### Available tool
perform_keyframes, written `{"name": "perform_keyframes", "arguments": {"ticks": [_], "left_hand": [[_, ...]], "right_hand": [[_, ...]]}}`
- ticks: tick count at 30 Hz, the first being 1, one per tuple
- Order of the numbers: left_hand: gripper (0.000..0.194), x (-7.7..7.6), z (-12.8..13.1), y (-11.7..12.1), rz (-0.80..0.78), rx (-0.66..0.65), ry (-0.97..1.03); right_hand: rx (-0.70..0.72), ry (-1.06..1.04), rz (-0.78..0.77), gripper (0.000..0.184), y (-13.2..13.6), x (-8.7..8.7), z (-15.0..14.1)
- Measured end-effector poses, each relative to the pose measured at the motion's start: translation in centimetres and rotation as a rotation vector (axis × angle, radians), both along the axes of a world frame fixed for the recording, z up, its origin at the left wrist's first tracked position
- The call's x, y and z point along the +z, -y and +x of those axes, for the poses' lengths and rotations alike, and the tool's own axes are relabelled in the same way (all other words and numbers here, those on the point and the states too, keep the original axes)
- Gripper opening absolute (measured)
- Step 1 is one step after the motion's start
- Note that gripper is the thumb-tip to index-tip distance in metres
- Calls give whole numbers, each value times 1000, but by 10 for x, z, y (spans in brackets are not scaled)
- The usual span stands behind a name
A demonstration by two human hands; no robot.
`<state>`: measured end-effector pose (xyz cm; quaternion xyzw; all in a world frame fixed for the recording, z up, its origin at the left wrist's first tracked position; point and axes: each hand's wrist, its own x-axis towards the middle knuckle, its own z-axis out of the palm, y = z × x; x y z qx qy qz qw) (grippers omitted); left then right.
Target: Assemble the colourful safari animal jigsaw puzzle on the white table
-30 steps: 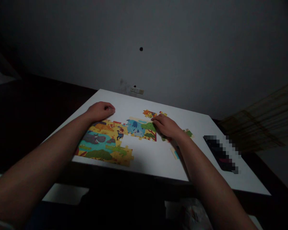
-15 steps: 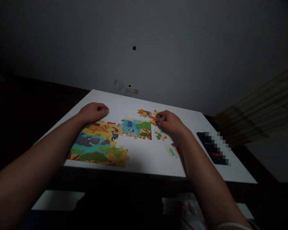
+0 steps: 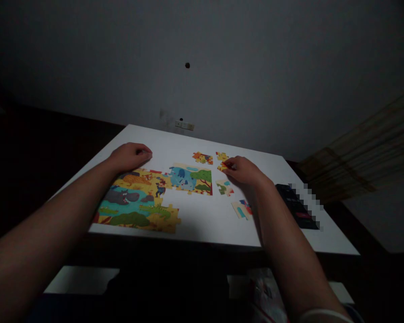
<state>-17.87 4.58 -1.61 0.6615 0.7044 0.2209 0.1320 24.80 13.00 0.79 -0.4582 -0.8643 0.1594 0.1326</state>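
My left hand (image 3: 130, 157) rests on the white table (image 3: 202, 224) behind the partly joined jigsaw puzzle (image 3: 124, 202). Its fingers are curled in and I see nothing between them. The joined part shows a hippo, crocodiles and a leopard, with an elephant section (image 3: 191, 180) at its upper right. Thumb and fingers of my right hand (image 3: 240, 169) are pinched on an orange-yellow puzzle piece (image 3: 222, 168), partly covered by the fingers. Close by lie a yellow piece (image 3: 222, 156), an orange animal section (image 3: 202, 158), a green-and-cream piece (image 3: 225, 187) and a cream-and-blue piece (image 3: 241, 210).
A dark, flat object (image 3: 296, 208), partly pixelated, lies at the table's right side. Behind the table is a grey wall with a socket strip (image 3: 184, 125). A striped curtain (image 3: 357, 166) hangs at the right. A clear plastic bag (image 3: 267, 291) shows below the front edge.
My right hand has shifted slightly right with the orange-yellow piece, away from the orange animal section. More of the yellow piece behind it now shows. My left hand has stayed put.
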Motion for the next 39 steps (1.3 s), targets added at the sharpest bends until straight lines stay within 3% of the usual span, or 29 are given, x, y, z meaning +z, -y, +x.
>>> {"name": "perform_keyframes", "arguments": {"ticks": [2, 6, 9, 16, 19, 22, 26, 33, 39], "left_hand": [[51, 1, 1, 0, -6, 14, 7], [48, 1, 2, 2, -3, 16, 21], [46, 1, 2, 3, 22, 3, 24], [49, -1, 1, 2, 22, -6, 23], [48, -1, 0, 1, 13, -1, 9], [47, -1, 0, 2, 13, 1, 11], [46, -1, 0, 5, 36, -17, 6], [43, 0, -3, 11, 66, -50, -3], [40, -4, -6, 10, 95, -48, -1]], "right_hand": [[-24, 36, 5, 32, 6, 8, 3], [145, 147, -233, 53, 21, 26, 5], [183, 266, -282, 64, 29, 32, 2], [199, 213, -312, 39, 34, 34, 2], [202, 55, -365, 21, 34, 38, 6], [165, -201, -434, 24, 34, 38, 0], [80, -439, -397, 31, 32, 32, -25], [158, -430, -412, 24, 32, 20, -91], [40, -365, -252, 23, 38, -2, -155]]}}
